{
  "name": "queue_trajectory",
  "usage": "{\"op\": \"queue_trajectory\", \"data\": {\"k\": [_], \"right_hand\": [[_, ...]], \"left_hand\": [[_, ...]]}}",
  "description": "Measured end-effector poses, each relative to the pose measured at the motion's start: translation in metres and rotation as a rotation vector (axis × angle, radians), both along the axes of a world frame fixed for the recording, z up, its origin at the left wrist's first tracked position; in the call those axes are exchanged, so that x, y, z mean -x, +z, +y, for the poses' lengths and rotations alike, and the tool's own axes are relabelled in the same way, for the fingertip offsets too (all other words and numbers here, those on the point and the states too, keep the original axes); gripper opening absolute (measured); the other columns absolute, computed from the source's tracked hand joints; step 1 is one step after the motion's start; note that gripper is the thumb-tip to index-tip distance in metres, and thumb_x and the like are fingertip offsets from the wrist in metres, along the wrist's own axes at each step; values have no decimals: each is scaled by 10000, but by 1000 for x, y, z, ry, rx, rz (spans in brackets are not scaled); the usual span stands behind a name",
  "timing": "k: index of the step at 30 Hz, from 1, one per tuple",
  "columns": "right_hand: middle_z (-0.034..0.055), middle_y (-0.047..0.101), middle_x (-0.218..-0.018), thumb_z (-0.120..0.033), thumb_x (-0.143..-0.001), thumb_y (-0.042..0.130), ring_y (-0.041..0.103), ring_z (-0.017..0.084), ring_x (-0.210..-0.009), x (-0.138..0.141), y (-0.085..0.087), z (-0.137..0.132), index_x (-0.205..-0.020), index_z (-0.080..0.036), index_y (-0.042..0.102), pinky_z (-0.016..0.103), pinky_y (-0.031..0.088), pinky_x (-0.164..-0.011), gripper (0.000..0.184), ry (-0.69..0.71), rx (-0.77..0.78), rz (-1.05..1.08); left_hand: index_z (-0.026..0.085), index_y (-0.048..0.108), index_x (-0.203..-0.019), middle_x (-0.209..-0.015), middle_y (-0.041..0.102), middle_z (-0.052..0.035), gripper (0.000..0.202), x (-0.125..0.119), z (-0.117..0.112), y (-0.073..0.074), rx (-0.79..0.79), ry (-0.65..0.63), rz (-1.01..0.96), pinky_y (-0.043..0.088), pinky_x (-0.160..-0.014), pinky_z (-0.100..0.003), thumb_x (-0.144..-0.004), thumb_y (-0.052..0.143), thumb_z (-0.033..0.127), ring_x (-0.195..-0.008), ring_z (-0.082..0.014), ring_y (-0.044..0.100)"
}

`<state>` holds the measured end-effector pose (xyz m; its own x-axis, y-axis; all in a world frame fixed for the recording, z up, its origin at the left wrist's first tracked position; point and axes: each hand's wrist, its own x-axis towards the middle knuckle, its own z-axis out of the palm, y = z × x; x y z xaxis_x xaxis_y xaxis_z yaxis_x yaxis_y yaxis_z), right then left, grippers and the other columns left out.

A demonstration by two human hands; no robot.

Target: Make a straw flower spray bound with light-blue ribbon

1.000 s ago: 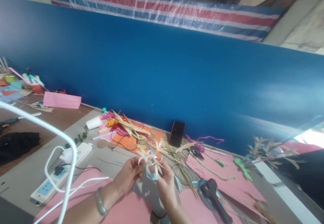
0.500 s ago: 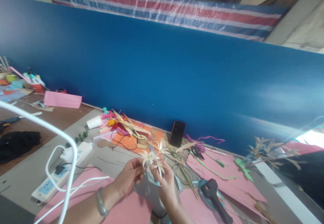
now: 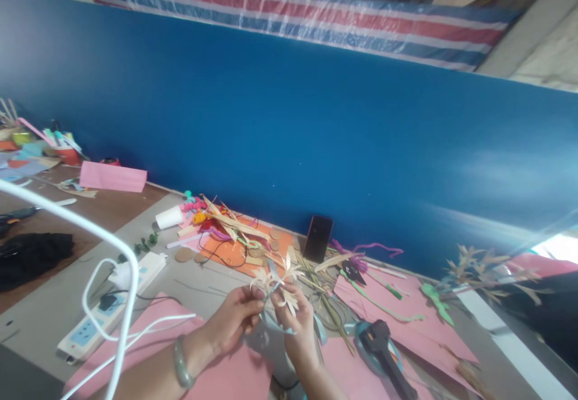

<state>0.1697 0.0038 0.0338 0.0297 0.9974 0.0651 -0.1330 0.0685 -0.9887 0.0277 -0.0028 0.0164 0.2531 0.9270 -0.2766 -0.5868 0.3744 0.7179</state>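
Note:
Cream, straw-like flowers [image 3: 289, 272] with pointed petals fan out above and between my two hands. My left hand [image 3: 239, 312], with a bangle [image 3: 182, 361] on the wrist, is closed in a pinch at the left side of the flowers' base. On the right side, my right hand [image 3: 295, 325] has its thumb and fingers closed around the lower part of the flowers. A pale blue strip shows near the fingertips; which hand grips it I cannot tell. Below the hands is a grey-blue rounded object, partly hidden.
A black glue gun [image 3: 383, 352] lies to the right on a blue roll. A phone [image 3: 318, 237] leans against the blue partition [image 3: 289, 117]. On the left are a power strip [image 3: 81, 335] and a thick white cable [image 3: 90, 226]. Craft scraps and pink sheets [image 3: 235, 376] cover much of the table.
The flowers have turned slightly between my hands, and their petals sit at a different angle. My right fingers have shifted a little. The view has moved very slightly.

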Motion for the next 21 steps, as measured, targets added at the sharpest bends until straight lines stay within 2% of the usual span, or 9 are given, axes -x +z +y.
{"op": "queue_trajectory", "data": {"k": [3,11,16,21], "right_hand": [[-79,461,-521,-458,-733,769,339,74,-429,-3,-4,1,-915,-193,628,195,274,-422,351,-34,25,37],[-84,426,-481,-512,-709,769,327,75,-424,-4,-1,2,-910,-162,640,207,277,-427,424,37,62,23],[-90,428,-437,-513,-682,780,317,66,-392,-9,-5,10,-824,-167,639,198,255,-402,399,66,19,-16],[-95,425,-461,-438,-705,778,304,52,-402,-11,-3,11,-749,-176,605,193,239,-413,317,101,-8,20]], "left_hand": [[163,577,-788,-538,464,83,341,0,0,-2,-3,-10,-14,250,-370,-137,-611,840,289,-423,-42,404],[150,599,-790,-523,457,81,303,1,0,1,-19,-24,42,230,-364,-144,-631,818,286,-422,-43,393],[153,598,-773,-518,477,73,296,4,0,3,-32,-57,53,205,-360,-147,-621,812,289,-409,-42,393],[155,592,-762,-536,482,68,272,5,-1,3,-34,-112,51,183,-361,-147,-627,799,267,-410,-39,403]]}}
